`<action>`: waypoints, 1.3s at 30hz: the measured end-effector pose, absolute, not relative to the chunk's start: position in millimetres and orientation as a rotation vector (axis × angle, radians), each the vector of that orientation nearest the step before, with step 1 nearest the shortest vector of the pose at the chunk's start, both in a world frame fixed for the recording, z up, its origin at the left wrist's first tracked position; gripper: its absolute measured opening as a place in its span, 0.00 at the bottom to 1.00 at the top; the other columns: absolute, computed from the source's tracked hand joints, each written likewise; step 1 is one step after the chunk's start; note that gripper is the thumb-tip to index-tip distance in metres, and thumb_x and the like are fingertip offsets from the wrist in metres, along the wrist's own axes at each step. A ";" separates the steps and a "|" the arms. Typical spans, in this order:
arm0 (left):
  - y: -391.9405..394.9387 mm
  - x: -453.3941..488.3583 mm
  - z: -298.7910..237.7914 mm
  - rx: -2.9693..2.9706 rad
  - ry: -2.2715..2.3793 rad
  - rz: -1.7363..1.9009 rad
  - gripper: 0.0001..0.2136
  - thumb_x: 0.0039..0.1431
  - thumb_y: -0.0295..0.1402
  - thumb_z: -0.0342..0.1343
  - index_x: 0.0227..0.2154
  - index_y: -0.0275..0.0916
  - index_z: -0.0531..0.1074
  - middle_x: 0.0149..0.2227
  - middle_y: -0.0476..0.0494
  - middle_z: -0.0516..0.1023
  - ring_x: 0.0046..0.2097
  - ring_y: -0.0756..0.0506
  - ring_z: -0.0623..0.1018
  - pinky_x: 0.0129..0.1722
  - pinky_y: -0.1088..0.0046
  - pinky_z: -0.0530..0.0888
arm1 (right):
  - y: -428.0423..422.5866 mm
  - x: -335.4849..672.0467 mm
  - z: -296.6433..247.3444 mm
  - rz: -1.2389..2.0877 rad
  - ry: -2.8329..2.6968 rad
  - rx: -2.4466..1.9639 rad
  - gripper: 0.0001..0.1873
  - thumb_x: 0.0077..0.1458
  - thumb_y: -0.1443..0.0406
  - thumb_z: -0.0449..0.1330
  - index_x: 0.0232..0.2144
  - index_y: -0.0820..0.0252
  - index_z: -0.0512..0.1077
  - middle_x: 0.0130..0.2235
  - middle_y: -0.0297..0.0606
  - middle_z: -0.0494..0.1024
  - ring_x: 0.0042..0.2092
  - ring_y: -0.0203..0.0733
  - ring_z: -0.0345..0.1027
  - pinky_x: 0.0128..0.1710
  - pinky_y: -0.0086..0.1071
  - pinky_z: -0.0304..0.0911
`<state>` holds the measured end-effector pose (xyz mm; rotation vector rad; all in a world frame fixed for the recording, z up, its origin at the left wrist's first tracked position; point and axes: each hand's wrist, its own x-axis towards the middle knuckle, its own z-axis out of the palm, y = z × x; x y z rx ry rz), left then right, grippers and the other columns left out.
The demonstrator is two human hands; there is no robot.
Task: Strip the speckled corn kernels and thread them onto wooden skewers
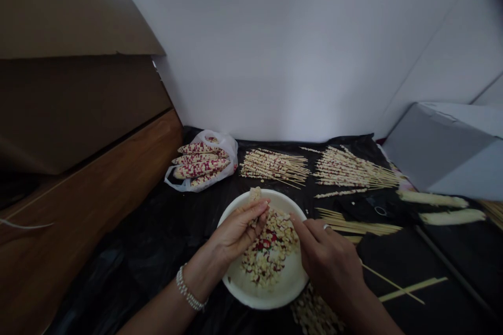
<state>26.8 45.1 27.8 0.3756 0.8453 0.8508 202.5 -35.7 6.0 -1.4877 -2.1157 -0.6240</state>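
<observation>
My left hand [243, 227] is closed over the far left side of a white bowl [265, 301]. A pale, rough piece of corn cob [255, 193] sticks up from it, and a small pale bit, apparently a corn kernel [268, 202], shows at the thumb and fingertip. Loose cream and dark red kernels [267, 267] lie in the bowl below. Over the bowl's right rim, my right hand [330, 251] is closed around a thin bamboo skewer [393, 283]. Its back end extends to the lower right; the front part is mostly hidden by the fingers.
Speckled corn cobs [200, 167] lie in a plastic bag [230, 146]. Behind the bowl are two piles of kernel-threaded skewers [271, 165]. Bare skewers [361, 225] and stripped cobs [451, 217] lie right on black sheeting [157, 256]. A white box [451, 141] and cardboard [78, 99] flank the space.
</observation>
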 end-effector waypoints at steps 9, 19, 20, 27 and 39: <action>40.6 31.9 30.1 0.372 0.884 0.847 0.04 0.50 0.19 0.61 0.29 0.32 0.77 0.29 0.45 0.79 0.31 0.53 0.76 0.33 0.82 0.73 | -35.8 198.8 3.5 -0.616 -2.093 -1.490 0.18 0.56 0.73 0.50 0.48 0.65 0.69 0.30 0.36 0.72 0.30 0.36 0.63 0.30 0.31 0.54; 39.1 34.8 25.8 0.297 0.901 0.808 0.04 0.51 0.19 0.59 0.29 0.32 0.77 0.31 0.44 0.79 0.31 0.54 0.76 0.32 0.83 0.73 | -37.0 197.5 -5.7 -0.597 -2.096 -1.530 0.19 0.54 0.75 0.51 0.48 0.64 0.68 0.31 0.36 0.72 0.30 0.37 0.63 0.30 0.31 0.53; 38.2 35.1 25.1 0.307 0.894 0.804 0.04 0.51 0.20 0.60 0.29 0.32 0.77 0.30 0.45 0.79 0.30 0.54 0.76 0.31 0.83 0.73 | -36.9 196.8 -5.9 -0.599 -2.092 -1.528 0.19 0.53 0.75 0.51 0.48 0.64 0.68 0.31 0.36 0.72 0.31 0.37 0.63 0.30 0.31 0.53; 23.7 43.6 20.1 0.357 0.776 0.706 0.04 0.50 0.20 0.61 0.30 0.32 0.77 0.32 0.44 0.80 0.33 0.54 0.77 0.37 0.84 0.73 | -36.4 188.6 -1.2 -0.565 -2.077 -1.505 0.17 0.55 0.74 0.51 0.46 0.65 0.69 0.29 0.35 0.71 0.30 0.37 0.63 0.30 0.31 0.54; 39.6 31.2 41.6 0.202 0.781 0.749 0.13 0.55 0.13 0.47 0.36 0.30 0.73 0.38 0.39 0.78 0.39 0.50 0.79 0.44 0.77 0.74 | -32.6 202.5 -2.3 -0.584 -2.048 -1.524 0.16 0.57 0.71 0.51 0.47 0.62 0.69 0.31 0.36 0.73 0.31 0.36 0.64 0.29 0.30 0.54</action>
